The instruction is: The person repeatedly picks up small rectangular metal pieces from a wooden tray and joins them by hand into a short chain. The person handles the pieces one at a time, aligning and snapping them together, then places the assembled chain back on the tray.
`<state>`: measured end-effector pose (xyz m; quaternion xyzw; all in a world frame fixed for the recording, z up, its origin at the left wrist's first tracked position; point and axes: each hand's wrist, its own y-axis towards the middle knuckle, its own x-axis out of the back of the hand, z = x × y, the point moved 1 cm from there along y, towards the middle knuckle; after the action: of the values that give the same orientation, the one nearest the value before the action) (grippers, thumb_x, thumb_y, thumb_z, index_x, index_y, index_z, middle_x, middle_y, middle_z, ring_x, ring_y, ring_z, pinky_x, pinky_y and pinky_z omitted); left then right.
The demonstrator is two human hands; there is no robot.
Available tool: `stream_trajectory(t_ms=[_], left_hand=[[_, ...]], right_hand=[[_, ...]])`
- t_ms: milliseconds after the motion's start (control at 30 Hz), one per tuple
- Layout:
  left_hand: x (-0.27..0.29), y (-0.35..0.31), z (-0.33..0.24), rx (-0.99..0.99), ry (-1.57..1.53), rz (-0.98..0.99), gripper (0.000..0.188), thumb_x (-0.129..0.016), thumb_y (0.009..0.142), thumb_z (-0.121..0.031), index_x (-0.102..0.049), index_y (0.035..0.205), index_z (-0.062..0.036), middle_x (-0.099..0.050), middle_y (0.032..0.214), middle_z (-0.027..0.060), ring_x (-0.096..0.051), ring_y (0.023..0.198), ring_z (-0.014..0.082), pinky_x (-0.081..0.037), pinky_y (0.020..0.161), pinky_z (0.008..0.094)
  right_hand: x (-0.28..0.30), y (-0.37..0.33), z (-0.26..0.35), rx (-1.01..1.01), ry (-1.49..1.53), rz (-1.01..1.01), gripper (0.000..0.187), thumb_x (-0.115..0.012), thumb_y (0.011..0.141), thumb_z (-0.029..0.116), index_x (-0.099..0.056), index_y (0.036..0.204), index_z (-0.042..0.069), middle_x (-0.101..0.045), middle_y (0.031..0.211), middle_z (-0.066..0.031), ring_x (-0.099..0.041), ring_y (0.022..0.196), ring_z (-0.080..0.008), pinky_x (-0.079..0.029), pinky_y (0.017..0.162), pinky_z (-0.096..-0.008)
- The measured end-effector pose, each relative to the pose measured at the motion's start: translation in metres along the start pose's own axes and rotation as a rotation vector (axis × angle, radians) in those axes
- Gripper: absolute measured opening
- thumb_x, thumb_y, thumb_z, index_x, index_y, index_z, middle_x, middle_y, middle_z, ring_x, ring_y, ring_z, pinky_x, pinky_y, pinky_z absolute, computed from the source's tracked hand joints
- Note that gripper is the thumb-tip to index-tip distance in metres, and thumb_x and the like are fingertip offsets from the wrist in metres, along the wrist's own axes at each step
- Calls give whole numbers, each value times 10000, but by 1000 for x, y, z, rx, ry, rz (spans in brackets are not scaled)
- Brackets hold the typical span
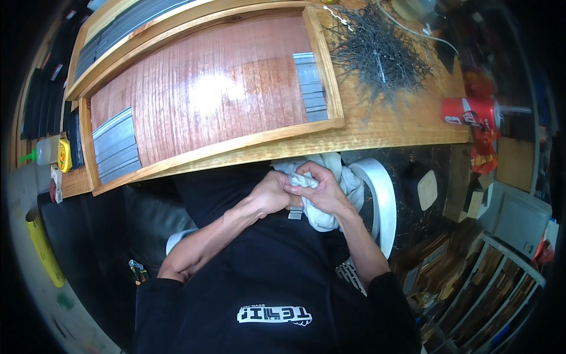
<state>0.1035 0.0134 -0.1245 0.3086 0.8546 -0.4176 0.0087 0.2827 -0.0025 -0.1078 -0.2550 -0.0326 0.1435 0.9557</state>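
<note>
In front of my body, just below the table edge, my two hands meet over a white cloth [323,219]. My right hand [325,190] is closed round a bunched fold of it, and the rest hangs down beneath the wrist. My left hand [272,192] is closed against the right one, its fingers curled inward. A small flat grey metal piece [295,213] pokes out below the left fingers, seemingly held in them; its upper part is hidden. On the table, a shallow wooden tray [215,153] holds rows of similar grey strips [115,147] at its left end and more strips [310,87] at its right.
Behind lies a second wooden tray [106,75] with grey strips. A heap of thin dark wire-like pieces [383,56] covers the table's right part. A red can [470,112] lies at the right edge. A white chair arm [383,206] curves beside my right forearm.
</note>
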Motion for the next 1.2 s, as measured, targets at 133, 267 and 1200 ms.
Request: stream_trajectory(t_ms=[133, 267, 1200], left_hand=[[6, -3, 5, 32, -174, 115, 192, -840, 800, 76, -763, 961, 4, -777, 866, 56, -702, 722, 99, -534, 590, 244], [19, -14, -2, 115, -189, 241, 212, -864, 795, 39, -761, 975, -3, -793, 891, 72, -740, 763, 119, -544, 594, 244], [40, -151, -114, -1316, 577, -441, 262, -706, 760, 148, -735, 1013, 85, -763, 931, 200, -781, 875, 328, -621, 719, 365]], right_hand=[[-7, 7, -19, 75, -181, -208, 246, -811, 899, 84, -645, 1066, 15, -691, 975, -67, -628, 934, -149, -516, 861, -305], [-9, 12, -19, 191, -210, -364, 299, -730, 945, 80, -604, 1193, -30, -697, 1119, -157, -646, 1040, -229, -509, 940, -355], [-67, -30, 181, 913, -140, -65, 346, -843, 797, -60, -803, 1123, 49, -600, 911, -36, -614, 796, -142, -517, 673, -271]])
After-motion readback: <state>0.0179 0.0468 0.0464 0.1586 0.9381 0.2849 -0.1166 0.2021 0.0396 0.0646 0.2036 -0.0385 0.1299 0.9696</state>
